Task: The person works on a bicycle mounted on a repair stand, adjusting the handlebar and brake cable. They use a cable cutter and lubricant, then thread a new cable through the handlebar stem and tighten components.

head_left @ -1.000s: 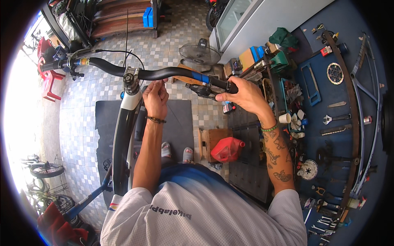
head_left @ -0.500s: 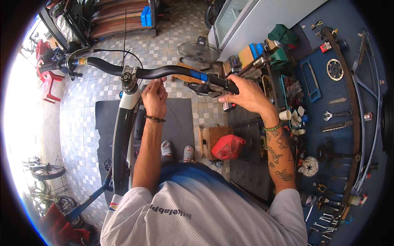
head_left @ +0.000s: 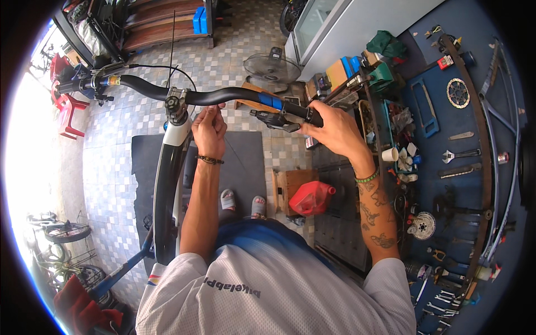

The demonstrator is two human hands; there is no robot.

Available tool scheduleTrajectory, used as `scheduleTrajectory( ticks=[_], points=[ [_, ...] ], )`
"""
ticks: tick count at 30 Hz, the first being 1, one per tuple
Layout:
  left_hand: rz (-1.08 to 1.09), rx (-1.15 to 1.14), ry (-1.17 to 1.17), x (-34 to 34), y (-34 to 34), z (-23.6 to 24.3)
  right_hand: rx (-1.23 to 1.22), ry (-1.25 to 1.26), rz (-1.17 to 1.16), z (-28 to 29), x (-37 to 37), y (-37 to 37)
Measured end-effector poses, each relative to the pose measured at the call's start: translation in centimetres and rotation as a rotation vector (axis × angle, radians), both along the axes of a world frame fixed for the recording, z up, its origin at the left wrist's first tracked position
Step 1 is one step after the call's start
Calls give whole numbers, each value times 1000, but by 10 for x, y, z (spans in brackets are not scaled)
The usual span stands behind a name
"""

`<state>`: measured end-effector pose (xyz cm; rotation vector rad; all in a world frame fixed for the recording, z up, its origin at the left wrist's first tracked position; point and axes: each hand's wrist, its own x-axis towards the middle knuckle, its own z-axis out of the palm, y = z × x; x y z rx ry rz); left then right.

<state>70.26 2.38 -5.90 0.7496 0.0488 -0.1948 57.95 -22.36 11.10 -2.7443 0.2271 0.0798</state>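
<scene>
A black bicycle handlebar [head_left: 223, 96] with blue tape runs across in front of me, clamped in a stem [head_left: 177, 106] above the white-and-black frame [head_left: 167, 184]. My left hand [head_left: 208, 131] is closed in a pinch just below the bar, right of the stem. From beside it a thin dark cable [head_left: 237, 156] trails down and right; its end in the fingers is mostly hidden. My right hand [head_left: 340, 131] curls over the bar's right end, thumb against the black shifter [head_left: 274, 120]. Its fingertips are hidden behind the bar.
A blue tool wall [head_left: 430, 162] with wrenches and a hacksaw [head_left: 427, 109] stands at right, beside a cluttered workbench [head_left: 385, 128]. A red jerrycan [head_left: 311, 198] sits by a wooden box [head_left: 287, 181]. A fan [head_left: 273, 67] stands ahead; a red chair [head_left: 70, 111] is at far left.
My right thumb has moved in against the shifter, and the right forearm has shifted slightly left. My left hand stays pinched below the bar.
</scene>
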Motion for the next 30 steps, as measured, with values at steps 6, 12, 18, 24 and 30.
scheduleTrajectory(
  ticks=[6, 12, 18, 24, 30],
  points=[
    [17, -7, 12, 0, 2, 0, -158, -65, -31, -6, -1, 9],
    [-33, 37, -4, -1, 8, 0, -44, -94, 14, -8, -2, 0],
    [0, -12, 34, -2, 8, 2, -120, -188, 24, -15, -9, 7],
    [55, 26, 104, -10, 6, -6, -176, -120, -36, -11, -16, 16],
    [100, 58, 129, -49, 26, -6, -185, -48, -42, 1, -21, 25]
  ],
)
